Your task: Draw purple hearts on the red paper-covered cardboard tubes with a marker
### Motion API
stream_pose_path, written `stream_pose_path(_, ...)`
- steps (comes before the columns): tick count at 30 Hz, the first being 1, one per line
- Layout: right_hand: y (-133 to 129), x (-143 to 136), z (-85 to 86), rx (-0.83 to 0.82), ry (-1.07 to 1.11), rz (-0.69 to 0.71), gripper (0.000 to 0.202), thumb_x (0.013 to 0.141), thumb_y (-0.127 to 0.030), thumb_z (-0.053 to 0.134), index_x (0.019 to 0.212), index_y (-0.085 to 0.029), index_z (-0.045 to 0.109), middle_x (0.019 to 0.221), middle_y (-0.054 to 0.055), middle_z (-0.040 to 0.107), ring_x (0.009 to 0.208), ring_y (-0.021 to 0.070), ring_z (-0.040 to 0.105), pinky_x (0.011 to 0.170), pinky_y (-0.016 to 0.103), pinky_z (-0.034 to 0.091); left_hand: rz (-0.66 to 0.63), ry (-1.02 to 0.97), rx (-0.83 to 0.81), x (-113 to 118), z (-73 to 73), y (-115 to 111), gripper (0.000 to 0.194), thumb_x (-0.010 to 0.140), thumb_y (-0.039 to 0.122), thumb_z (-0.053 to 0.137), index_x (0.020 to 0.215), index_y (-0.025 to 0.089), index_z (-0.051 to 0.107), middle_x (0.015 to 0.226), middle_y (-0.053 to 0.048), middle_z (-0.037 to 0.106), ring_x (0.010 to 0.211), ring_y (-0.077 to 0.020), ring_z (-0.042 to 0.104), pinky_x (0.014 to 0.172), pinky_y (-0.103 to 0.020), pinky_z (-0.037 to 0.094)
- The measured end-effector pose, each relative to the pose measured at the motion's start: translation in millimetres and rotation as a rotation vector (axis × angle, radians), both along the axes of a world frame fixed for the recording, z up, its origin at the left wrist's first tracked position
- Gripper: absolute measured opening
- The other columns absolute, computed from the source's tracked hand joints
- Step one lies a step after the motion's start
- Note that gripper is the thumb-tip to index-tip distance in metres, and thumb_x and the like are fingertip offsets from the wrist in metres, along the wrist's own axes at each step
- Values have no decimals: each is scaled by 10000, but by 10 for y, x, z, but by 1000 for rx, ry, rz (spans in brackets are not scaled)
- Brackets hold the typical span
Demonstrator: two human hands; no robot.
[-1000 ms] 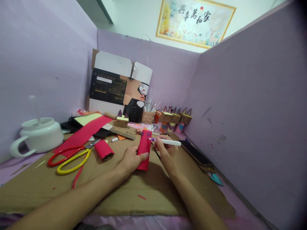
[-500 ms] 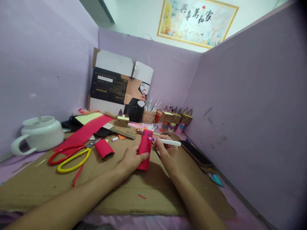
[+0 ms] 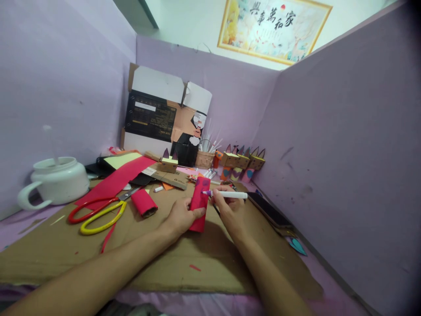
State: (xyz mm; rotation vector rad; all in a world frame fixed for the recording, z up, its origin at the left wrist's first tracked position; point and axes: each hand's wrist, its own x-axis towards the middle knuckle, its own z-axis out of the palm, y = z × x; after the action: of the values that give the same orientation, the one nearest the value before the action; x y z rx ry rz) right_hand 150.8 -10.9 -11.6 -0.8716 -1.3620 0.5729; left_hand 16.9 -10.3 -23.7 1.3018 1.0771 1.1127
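Red paper covers the upright, slightly tilted tube [image 3: 198,202] at the middle of the work area, dark purple patches drawn near its top. Left hand [image 3: 179,217] closed about its lower part, thumb laid across the front face; fingers behind mostly hidden. Right hand [image 3: 230,215] pinches a slim white marker with a purple tip [image 3: 234,195] between thumb and fingers, barrel near level, tip at the tube's upper face; whether it presses there, cannot tell. Beneath both hands, a broad brown cardboard sheet [image 3: 158,267]; whether the tube's foot meets it, cannot tell. Left of the left hand: a shorter red paper-covered roll [image 3: 142,201] lying on its side, brown inner wall showing at the near end. Just beside it, metal scissors with one red and one yellow handle [image 3: 122,202], blades pointing away, partly over a long flat red paper strip [image 3: 123,179]. Small white cylindrical cap [image 3: 158,189] beyond the roll. Far left, a rounded white handled pot [image 3: 61,184]. Right of the right hand, a dark flat phone-like slab [image 3: 268,210], and nearer the edge a teal leaf-shaped cutout [image 3: 297,246]. Farther back, a brown eared cardboard box-head [image 3: 169,165] and a small tan basket [image 3: 204,160] of white sticks.
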Motion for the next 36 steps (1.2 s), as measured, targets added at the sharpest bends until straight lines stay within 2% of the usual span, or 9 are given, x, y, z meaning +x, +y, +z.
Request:
stream_pose_path(10, -60, -15, 58, -42, -49, -20, 169, 760, -310, 584, 686, -159, 581, 532, -16, 546, 492, 110, 496, 479, 220, 381, -10, -15, -16, 3, 7, -3, 432, 495, 369, 717, 821, 98, 631, 663, -21, 620, 593, -157, 531, 548, -252, 398)
stream_pose_path(22, -77, 15, 72, -73, -92, -83, 169, 745, -302, 587, 653, -161, 573, 484, -26, 535, 464, 111, 491, 473, 222, 380, -2, -7, -42, 13, 53, -30, 335, 529, 295, 682, 788, 95, 613, 646, -8, 592, 563, -122, 481, 539, -235, 372)
stream_pose_path(29, -40, 50, 68, -44, 102, -66, 177, 752, -337, 604, 732, -161, 589, 514, -28, 557, 468, 113, 513, 477, 226, 409, -4, 20, -19, 2, 17, -11, 272, 559, 271, 657, 770, 106, 606, 658, -9, 595, 574, -121, 479, 538, -230, 372)
stream_pose_path(36, -2, 12, 45, -2, 84, -56, 179, 757, -332, 614, 744, -155, 592, 553, -21, 571, 498, 105, 519, 482, 217, 409, -2, 39, -21, 7, 22, -15, 298, 561, 280, 648, 798, 104, 612, 642, 2, 584, 557, -118, 476, 533, -231, 376)
